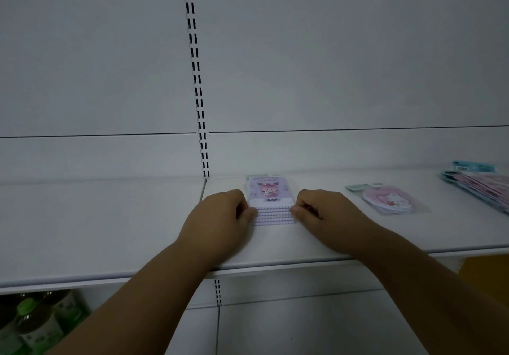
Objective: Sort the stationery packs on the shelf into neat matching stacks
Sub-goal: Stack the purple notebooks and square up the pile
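Purple packs [271,205] form stepped stack near back edge of shelf [110,230], beside its upright seam. We hold both sides: left hand [220,216] and right hand [325,214], fingers curled, pinching stack's near corners; lower packs jut forward, so squaring not finished, we judge. Pink heart pack [387,199] lies alone toward right, unstacked. Fanned pink-and-blue pile [479,186] at far right edge, loose, with blue pack [472,165] behind. We reckon one stack nearly done; rest left to sort.
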### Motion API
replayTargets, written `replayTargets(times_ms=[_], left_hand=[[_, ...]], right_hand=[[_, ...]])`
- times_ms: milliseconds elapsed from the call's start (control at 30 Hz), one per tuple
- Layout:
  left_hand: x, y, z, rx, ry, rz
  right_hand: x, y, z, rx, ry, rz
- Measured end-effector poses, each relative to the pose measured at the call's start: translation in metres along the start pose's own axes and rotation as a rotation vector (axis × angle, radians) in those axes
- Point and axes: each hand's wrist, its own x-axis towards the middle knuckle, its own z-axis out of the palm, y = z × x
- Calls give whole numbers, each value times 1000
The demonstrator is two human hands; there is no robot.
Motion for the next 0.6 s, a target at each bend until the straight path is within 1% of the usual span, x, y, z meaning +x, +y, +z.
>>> replayTargets(times_ms=[167, 300, 433, 467, 500, 567, 600], left_hand=[[-1, 0, -2, -11, -6, 0], [-2, -1, -3, 3, -24, -22], [-4, 1, -6, 33, -119, -65], [-3, 1, -9, -4, -150, -94], [-1, 0, -14, -87, -180, -142], [12, -3, -24, -312, -234, -279], [21, -3, -27, -394, -258, -354]], right_hand=[[-1, 1, 1, 1, -1, 3], [-1, 1, 2, 22, 1, 42], [0, 2, 0, 3, -57, 43], [1, 3, -2, 64, -74, 80], [2, 5, -4, 177, -71, 151], [11, 8, -10, 413, -12, 321], [19, 9, -12, 451, -2, 373]])
